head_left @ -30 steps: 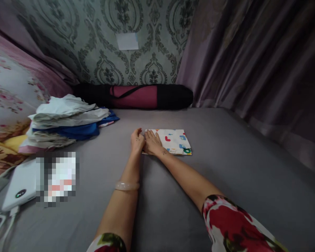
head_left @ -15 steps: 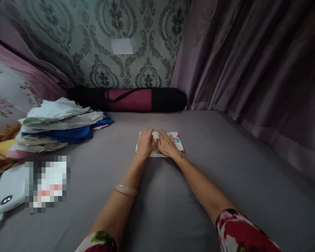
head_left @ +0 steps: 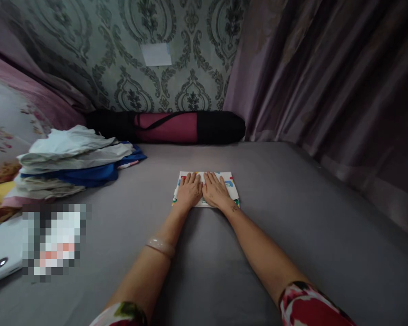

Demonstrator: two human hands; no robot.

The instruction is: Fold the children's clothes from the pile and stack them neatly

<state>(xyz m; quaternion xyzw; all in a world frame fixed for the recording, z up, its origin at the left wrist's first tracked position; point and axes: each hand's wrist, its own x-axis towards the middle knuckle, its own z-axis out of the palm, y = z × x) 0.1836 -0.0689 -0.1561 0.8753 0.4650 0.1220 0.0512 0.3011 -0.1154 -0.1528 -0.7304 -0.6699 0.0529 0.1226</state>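
Observation:
A folded white cloth (head_left: 232,192) with coloured prints lies flat on the grey bed sheet in front of me. Its visible patches are red, blue, green and yellow. My left hand (head_left: 189,190) rests palm down on its left half, fingers stretched out. On the right half lies my right hand (head_left: 216,189), also flat with the fingers extended. The two hands touch or nearly touch at the thumbs, and together they hide the middle of the cloth.
A pile of folded clothes (head_left: 71,154) sits to the left. Nearer me are a white device (head_left: 7,242) and a pixelated item (head_left: 59,240). A long black and maroon bag (head_left: 170,128) lies along the wall. Purple curtains (head_left: 292,81) hang at the right.
The left fingers have spread out and flattened on the cloth. Both hands appear slightly lower in view, and the camera view has shifted a little.

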